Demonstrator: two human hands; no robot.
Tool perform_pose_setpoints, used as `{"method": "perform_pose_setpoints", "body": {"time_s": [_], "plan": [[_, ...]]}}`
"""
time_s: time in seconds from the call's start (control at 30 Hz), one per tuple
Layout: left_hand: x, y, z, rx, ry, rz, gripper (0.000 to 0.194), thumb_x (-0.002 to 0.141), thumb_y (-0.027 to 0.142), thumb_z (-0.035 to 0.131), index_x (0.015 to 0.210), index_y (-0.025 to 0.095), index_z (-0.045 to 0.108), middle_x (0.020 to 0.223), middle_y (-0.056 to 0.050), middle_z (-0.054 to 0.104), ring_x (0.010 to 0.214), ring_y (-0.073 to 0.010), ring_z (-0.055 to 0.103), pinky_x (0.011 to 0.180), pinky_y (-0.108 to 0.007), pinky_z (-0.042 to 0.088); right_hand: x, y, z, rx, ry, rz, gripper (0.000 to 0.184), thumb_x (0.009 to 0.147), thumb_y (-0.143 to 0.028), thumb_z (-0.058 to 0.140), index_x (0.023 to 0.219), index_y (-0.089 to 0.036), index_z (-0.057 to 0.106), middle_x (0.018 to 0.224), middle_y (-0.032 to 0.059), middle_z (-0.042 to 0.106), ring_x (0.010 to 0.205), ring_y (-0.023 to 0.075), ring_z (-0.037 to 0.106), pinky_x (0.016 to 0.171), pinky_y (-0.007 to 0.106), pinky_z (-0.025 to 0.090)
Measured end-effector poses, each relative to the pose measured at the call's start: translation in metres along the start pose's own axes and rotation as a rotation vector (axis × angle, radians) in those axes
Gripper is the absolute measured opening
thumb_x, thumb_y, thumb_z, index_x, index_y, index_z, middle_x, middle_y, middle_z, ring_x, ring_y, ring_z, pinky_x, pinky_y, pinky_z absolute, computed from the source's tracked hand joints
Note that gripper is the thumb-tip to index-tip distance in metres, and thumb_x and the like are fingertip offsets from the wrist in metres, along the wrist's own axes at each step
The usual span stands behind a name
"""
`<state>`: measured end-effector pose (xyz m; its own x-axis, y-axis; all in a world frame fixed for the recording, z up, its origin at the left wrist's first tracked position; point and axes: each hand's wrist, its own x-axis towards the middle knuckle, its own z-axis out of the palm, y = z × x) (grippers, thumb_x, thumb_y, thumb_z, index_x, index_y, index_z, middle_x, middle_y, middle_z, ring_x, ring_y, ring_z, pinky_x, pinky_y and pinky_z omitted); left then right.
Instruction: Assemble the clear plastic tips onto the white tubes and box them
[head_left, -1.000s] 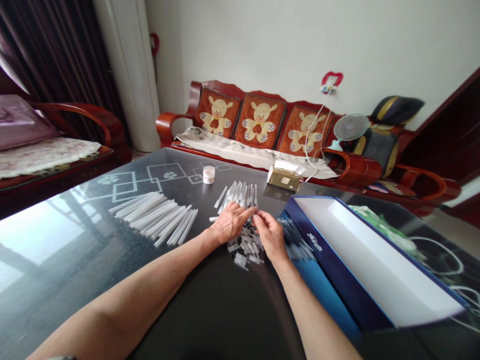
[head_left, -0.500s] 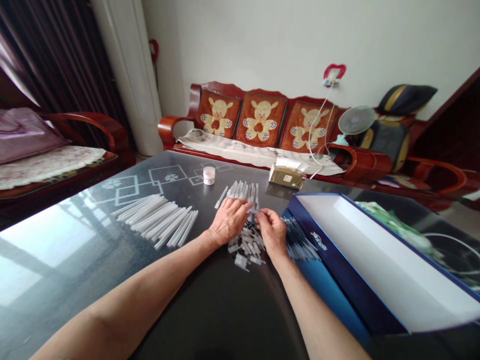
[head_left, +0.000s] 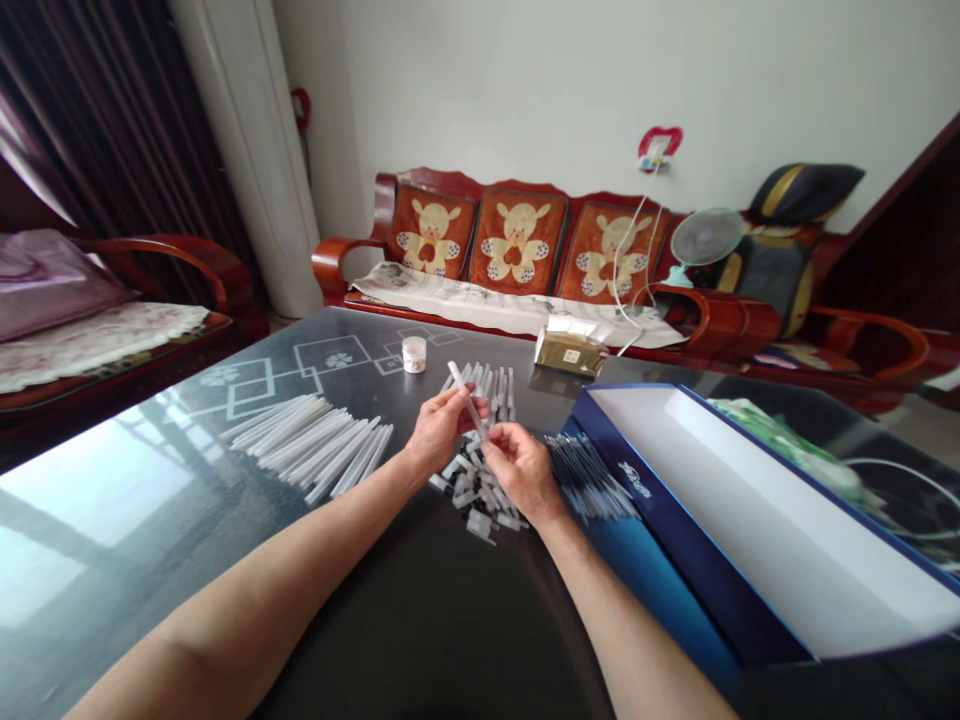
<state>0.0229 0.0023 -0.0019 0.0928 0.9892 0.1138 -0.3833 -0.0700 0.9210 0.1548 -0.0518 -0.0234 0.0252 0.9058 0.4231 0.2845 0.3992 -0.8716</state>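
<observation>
My left hand (head_left: 441, 430) is turned on its side and pinches a translucent plastic tube (head_left: 466, 400) that slants up from between my hands. The fingertips of my right hand (head_left: 521, 470) meet the tube's lower end, where any small part is hidden by my fingers. Under my hands lies a loose pile of small clear plastic pieces with dark bits (head_left: 480, 500). A bunch of similar tubes (head_left: 491, 392) lies just beyond my fingers. A fan of white tubes (head_left: 315, 445) lies to the left of my left hand.
Right of my right hand lies a bundle of thin dark-tipped tubes (head_left: 589, 482) beside an open blue box (head_left: 675, 520) with a white inside. A small white jar (head_left: 413, 354) and a paper packet (head_left: 570, 352) stand on the dark glass table (head_left: 150, 520).
My left hand has turned from palm-down to its side and raised a tube off the table. My right hand has moved left toward it, and the view has shifted slightly.
</observation>
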Motion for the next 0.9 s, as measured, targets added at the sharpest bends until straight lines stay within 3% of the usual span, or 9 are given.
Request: {"method": "perform_pose_setpoints", "body": {"time_s": [0.1, 0.27, 0.37, 0.57, 0.73, 0.9], "plan": [[0.0, 0.005, -0.002, 0.1, -0.027, 0.061, 0.038, 0.082, 0.038, 0.054, 0.11, 0.013, 0.058, 0.077, -0.003, 0.062, 0.059, -0.0102, 0.056, 0.06, -0.025, 0.048, 0.0, -0.002, -0.004, -0.063, 0.045, -0.023, 0.019, 0.08, -0.037, 0.057, 0.089, -0.02, 0.063, 0.082, 0.0024, 0.068, 0.073, 0.0159, 0.063, 0.068, 0.025, 0.049], [-0.004, 0.002, -0.013, 1.0, -0.082, 0.662, 0.031, 0.091, 0.035, 0.045, 0.105, 0.017, 0.064, 0.08, -0.005, 0.06, 0.078, -0.0155, 0.056, 0.074, -0.028, 0.047, 0.008, 0.004, -0.01, 0.031, 0.221, 0.079, 0.035, 0.082, -0.048, 0.053, 0.098, -0.018, 0.062, 0.085, 0.0059, 0.07, 0.075, 0.019, 0.066, 0.063, 0.028, 0.051], [-0.008, -0.004, -0.016, 1.364, -0.146, 0.851, 0.029, 0.093, 0.033, 0.042, 0.106, 0.017, 0.064, 0.088, -0.007, 0.061, 0.085, -0.0179, 0.055, 0.078, -0.03, 0.048, 0.01, 0.007, -0.01, 0.077, 0.238, 0.169, 0.043, 0.082, -0.057, 0.049, 0.09, -0.018, 0.064, 0.077, 0.0055, 0.069, 0.068, 0.0188, 0.064, 0.053, 0.026, 0.048], [-0.017, -0.008, -0.009, 1.545, -0.21, 0.877, 0.026, 0.094, 0.031, 0.042, 0.097, 0.018, 0.064, 0.086, -0.007, 0.059, 0.082, -0.0179, 0.055, 0.073, -0.028, 0.048, 0.011, 0.008, -0.003, 0.223, 0.264, 0.317, 0.04, 0.07, -0.058, 0.065, 0.076, -0.018, 0.064, 0.066, 0.0016, 0.067, 0.059, 0.0156, 0.061, 0.044, 0.022, 0.04], [-0.02, -0.008, -0.004, 1.549, -0.164, 0.82, 0.029, 0.095, 0.034, 0.04, 0.093, 0.015, 0.062, 0.082, -0.006, 0.059, 0.079, -0.0177, 0.057, 0.071, -0.028, 0.048, 0.014, 0.005, 0.002, 0.497, 0.329, 0.444, 0.041, 0.057, -0.052, 0.077, 0.075, -0.017, 0.065, 0.065, 0.0, 0.067, 0.059, 0.0135, 0.059, 0.044, 0.021, 0.038], [-0.021, -0.01, -0.003, 1.566, -0.129, 0.811, 0.026, 0.094, 0.033, 0.041, 0.087, 0.015, 0.059, 0.083, -0.006, 0.058, 0.08, -0.0178, 0.057, 0.069, -0.027, 0.046, 0.015, 0.0, 0.002, 0.535, 0.332, 0.469, 0.042, 0.056, -0.052, 0.078, 0.075, -0.017, 0.066, 0.065, -0.0003, 0.067, 0.06, 0.0129, 0.06, 0.046, 0.021, 0.04]]}}
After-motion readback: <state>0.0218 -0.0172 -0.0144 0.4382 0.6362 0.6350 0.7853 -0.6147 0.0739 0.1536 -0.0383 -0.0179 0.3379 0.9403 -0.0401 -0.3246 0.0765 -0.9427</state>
